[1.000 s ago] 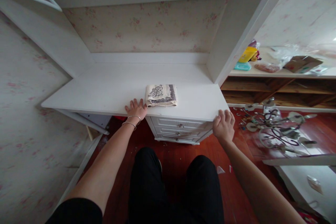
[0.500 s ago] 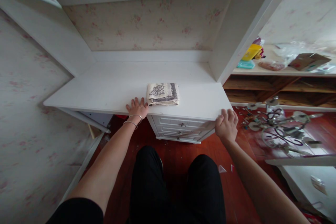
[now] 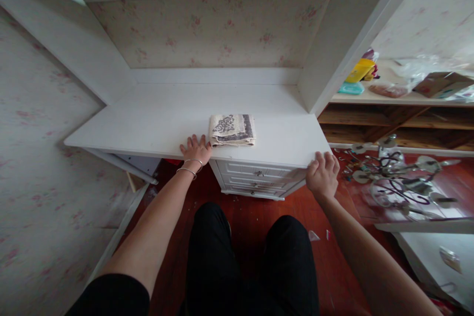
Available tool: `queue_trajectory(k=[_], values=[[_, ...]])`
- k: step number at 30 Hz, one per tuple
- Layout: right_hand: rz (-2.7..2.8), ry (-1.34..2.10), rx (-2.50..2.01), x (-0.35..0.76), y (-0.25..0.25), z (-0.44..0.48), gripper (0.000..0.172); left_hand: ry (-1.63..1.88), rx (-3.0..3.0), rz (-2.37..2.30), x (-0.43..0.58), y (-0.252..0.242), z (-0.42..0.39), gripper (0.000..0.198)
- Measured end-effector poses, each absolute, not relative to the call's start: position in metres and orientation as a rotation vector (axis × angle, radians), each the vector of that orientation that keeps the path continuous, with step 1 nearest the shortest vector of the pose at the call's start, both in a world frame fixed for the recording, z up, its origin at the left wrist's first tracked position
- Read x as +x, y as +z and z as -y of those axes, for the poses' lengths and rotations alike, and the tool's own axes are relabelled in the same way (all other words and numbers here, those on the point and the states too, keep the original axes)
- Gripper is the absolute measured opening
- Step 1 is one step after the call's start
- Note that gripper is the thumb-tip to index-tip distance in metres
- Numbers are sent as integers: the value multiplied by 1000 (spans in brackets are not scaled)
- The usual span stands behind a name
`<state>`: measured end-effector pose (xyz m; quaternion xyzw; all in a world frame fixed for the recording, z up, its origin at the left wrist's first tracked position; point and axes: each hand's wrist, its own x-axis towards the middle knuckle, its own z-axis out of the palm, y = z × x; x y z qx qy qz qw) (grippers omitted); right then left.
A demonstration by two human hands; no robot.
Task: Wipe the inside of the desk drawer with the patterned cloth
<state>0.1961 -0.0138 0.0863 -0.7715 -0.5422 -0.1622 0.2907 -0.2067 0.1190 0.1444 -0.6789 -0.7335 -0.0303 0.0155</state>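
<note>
My left hand (image 3: 195, 147) lies flat on the front edge of a white desktop (image 3: 155, 118), fingers spread, with two thin bangles on the wrist. Its fingertips touch the left side of a folded beige cloth (image 3: 232, 130) with a dark pattern. My right hand (image 3: 323, 175) curls its fingers over the desktop's front right corner, gripping the edge. Under the desktop stands a white drawer unit (image 3: 256, 178) with small knobs.
The desk sits in a white alcove with floral wallpaper (image 3: 215, 29). To the right, a wooden shelf (image 3: 392, 118) carries a yellow box, a cardboard box and plastic bags. A chandelier (image 3: 396, 182) lies on the red floor. My black-trousered legs fill the foreground.
The view has shifted slightly; both hands stay where they were on the desktop edge, and the cloth has not moved.
</note>
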Motion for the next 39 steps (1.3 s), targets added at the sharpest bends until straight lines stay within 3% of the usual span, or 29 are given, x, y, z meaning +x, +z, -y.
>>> queue_trajectory(k=[39], values=[[1453, -448, -2049, 197, 86, 14, 50, -102, -2093, 2256, -205, 145, -117, 58]])
